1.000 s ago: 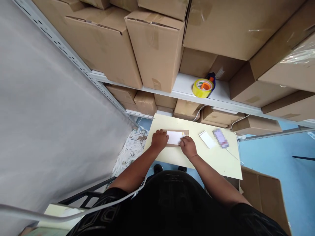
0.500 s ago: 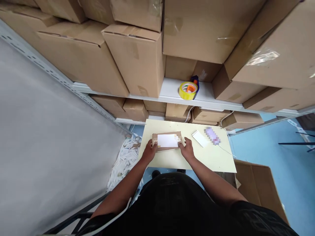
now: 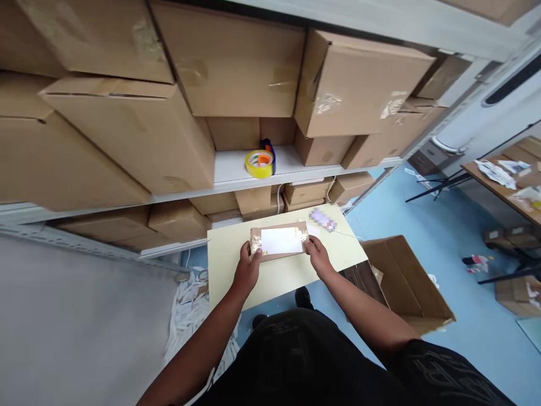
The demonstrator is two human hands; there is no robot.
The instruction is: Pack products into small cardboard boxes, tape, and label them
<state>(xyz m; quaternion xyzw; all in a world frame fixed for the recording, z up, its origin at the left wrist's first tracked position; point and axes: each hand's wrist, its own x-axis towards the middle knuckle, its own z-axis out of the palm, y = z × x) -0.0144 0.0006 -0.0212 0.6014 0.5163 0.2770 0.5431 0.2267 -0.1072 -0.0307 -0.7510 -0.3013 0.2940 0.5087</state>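
Between my hands is a small flat cardboard box (image 3: 274, 256) with clear tape at both ends and a white label (image 3: 281, 241) on its top face. My left hand (image 3: 247, 272) grips the box's left end, thumb on top. The right end is held by my right hand (image 3: 319, 256), its thumb also on the upper face. The box appears raised a little over the pale yellow table (image 3: 224, 265), its underside hidden. Just behind my right hand, a white item (image 3: 313, 230) lies partly covered by the box.
A yellow tape roll on a dispenser (image 3: 259, 164) sits on the shelf (image 3: 228, 169) among large cartons (image 3: 240, 62). A blurred purple item (image 3: 323, 219) lies on the table. An open carton (image 3: 408, 276) stands on the floor at right; white paper strips (image 3: 190, 310) lie at left.
The view has swung to the right. My right hand has closed on the box's right end, and the box looks lifted from the tabletop, now partly covering the white item.
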